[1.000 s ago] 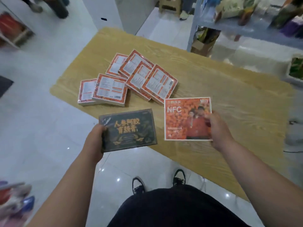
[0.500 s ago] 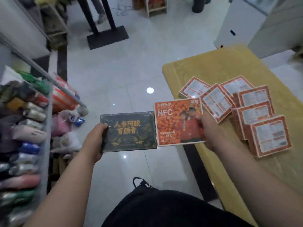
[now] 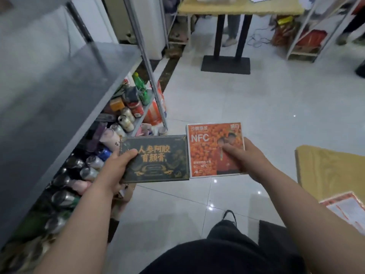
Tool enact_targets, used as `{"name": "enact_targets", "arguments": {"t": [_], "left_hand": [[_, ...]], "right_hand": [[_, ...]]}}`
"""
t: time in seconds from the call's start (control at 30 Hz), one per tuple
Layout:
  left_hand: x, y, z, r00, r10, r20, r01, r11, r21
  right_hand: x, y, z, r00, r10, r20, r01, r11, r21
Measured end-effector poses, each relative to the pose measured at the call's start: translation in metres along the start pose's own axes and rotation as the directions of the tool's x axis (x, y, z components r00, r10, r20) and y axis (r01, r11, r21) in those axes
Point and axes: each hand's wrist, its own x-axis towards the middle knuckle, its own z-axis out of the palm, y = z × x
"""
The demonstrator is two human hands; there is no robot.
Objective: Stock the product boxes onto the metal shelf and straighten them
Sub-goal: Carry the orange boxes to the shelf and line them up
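My left hand (image 3: 116, 169) grips a dark green box with gold lettering (image 3: 158, 158) by its left edge. My right hand (image 3: 245, 159) holds an orange NFC box (image 3: 207, 143) by its right side, thumb on the front. Both boxes are held flat, side by side and touching, above the floor. The grey metal shelf (image 3: 59, 91) runs along the left, its top board bare. At the right edge, another orange-and-white box (image 3: 347, 210) lies on the yellow wooden table (image 3: 325, 167).
The lower shelf level holds several cans and bottles (image 3: 126, 117). A shelf upright (image 3: 150, 72) stands just beyond the boxes. A second table with a black pedestal base (image 3: 226, 63) and another rack (image 3: 308, 36) stand farther off. Someone's feet show behind that table.
The view has swung left from the table toward the metal shelf. Both hands keep their boxes, now held close to the shelf; the stack of boxes on the table has slid out of view.
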Motion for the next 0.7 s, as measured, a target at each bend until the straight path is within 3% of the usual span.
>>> {"name": "enact_targets", "arguments": {"t": [0.2, 0.3, 0.57, 0.7], "left_hand": [[0.017, 0.04, 0.001, 0.972, 0.031, -0.232, -0.058, 0.992, -0.11], [0.017, 0.067, 0.006, 0.919, 0.088, -0.385, -0.144, 0.982, -0.12], [-0.014, 0.137, -0.011, 0.729, 0.223, -0.647, -0.393, 0.911, -0.129], [-0.032, 0.171, -0.033, 0.652, 0.255, -0.715, -0.48, 0.868, -0.128]], "right_hand": [[0.126, -0.073, 0.031, 0.964, -0.047, 0.26, 0.078, 0.991, -0.111], [0.174, -0.119, 0.06, 0.928, -0.104, 0.359, 0.164, 0.976, -0.141], [0.237, -0.248, 0.163, 0.717, -0.267, 0.644, 0.438, 0.891, -0.118], [0.237, -0.299, 0.223, 0.614, -0.312, 0.725, 0.492, 0.87, -0.042]]}}
